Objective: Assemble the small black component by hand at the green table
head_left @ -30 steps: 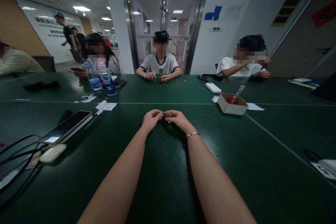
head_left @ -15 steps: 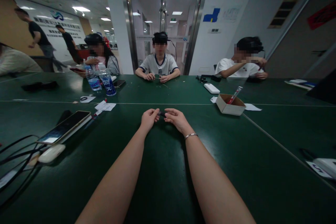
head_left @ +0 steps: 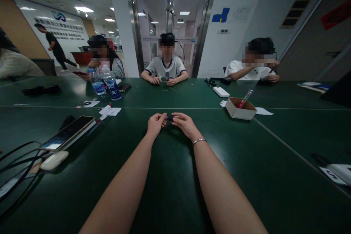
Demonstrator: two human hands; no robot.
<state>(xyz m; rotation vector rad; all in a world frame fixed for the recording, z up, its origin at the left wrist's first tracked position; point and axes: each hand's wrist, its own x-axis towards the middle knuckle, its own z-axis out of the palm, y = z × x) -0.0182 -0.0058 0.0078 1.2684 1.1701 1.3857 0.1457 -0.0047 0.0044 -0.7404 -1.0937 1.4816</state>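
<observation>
Both my forearms stretch out over the dark green table [head_left: 170,175]. My left hand [head_left: 155,123] and my right hand [head_left: 184,123] meet at the table's middle, fingers curled. Between their fingertips they pinch a small black object [head_left: 170,118], each hand on one end of it. A thin bracelet [head_left: 199,140] circles my right wrist. What the small object is I cannot make out.
A phone [head_left: 67,132] on a white pack and black cables [head_left: 16,157] lie at the left. Water bottles [head_left: 109,85] and paper slips [head_left: 110,110] stand beyond. A cardboard box [head_left: 240,108] with a red pen is at the right. Three people sit across the table.
My hands have shifted slightly away from me and stay pinched on the small black object. A person in the background hall has walked across at the left.
</observation>
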